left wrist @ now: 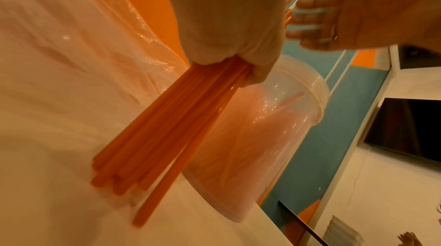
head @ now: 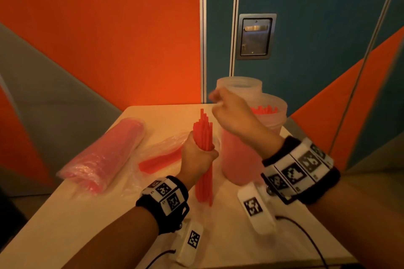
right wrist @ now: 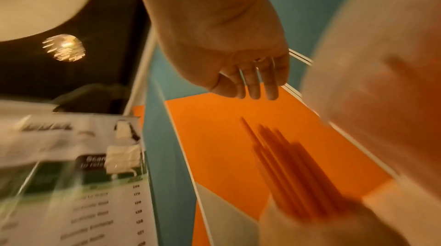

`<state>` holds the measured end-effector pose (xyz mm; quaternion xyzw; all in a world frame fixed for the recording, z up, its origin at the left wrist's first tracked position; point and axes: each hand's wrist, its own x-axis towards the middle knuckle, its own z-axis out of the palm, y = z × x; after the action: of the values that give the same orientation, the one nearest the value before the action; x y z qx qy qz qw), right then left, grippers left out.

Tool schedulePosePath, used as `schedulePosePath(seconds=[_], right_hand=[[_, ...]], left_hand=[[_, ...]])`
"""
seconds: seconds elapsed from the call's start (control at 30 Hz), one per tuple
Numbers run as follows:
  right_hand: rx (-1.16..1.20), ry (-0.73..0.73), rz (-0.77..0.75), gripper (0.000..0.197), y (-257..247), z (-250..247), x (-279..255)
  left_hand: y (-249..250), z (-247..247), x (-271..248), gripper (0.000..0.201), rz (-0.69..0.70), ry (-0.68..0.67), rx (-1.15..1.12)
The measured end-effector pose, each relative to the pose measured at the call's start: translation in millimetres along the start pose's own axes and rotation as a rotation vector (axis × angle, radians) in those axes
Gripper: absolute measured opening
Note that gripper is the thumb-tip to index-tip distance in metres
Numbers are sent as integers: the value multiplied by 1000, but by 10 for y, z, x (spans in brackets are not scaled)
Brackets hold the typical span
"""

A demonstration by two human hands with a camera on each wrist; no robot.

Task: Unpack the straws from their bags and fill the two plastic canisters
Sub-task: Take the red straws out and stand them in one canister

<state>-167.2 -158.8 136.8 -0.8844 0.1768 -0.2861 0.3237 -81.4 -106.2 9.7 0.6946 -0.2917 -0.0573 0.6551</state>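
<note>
My left hand (head: 200, 157) grips a bundle of red straws (head: 204, 131) upright, their lower ends standing on the table (head: 87, 225). In the left wrist view the bundle (left wrist: 167, 127) fans out below my left hand (left wrist: 226, 23). My right hand (head: 231, 111) hovers blurred above the straw tops, fingers relaxed and holding nothing; its palm (left wrist: 346, 14) shows the same. Right of the bundle stands the near canister (head: 240, 159), packed with straws (head: 264, 109). The far canister (head: 239, 84) behind it looks empty.
A full sealed bag of straws (head: 105, 155) lies at the table's left. An opened bag (head: 161, 159) with several straws lies between it and my left hand. An orange and teal wall with a metal latch plate (head: 255, 36) rises just behind the table.
</note>
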Motion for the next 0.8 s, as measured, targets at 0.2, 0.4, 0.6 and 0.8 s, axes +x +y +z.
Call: schedulePosePath(seconds=[0.2,0.4,0.6,0.8], right_hand=[[-439,-254,-252,47,-215,124,319],[-674,-456,-174,35,167,506,259],[-523,-489,-155,37,162,412,258],[-555,-438,-238,30,159,499,166]], left_hand=[[-40,73,-58,43,50,-3,16],[-123,107,-74,33,123,10,-11],[-93,67,-115,29,82,-15,-72],[-107,-9,-155,26,69,-45,-119]])
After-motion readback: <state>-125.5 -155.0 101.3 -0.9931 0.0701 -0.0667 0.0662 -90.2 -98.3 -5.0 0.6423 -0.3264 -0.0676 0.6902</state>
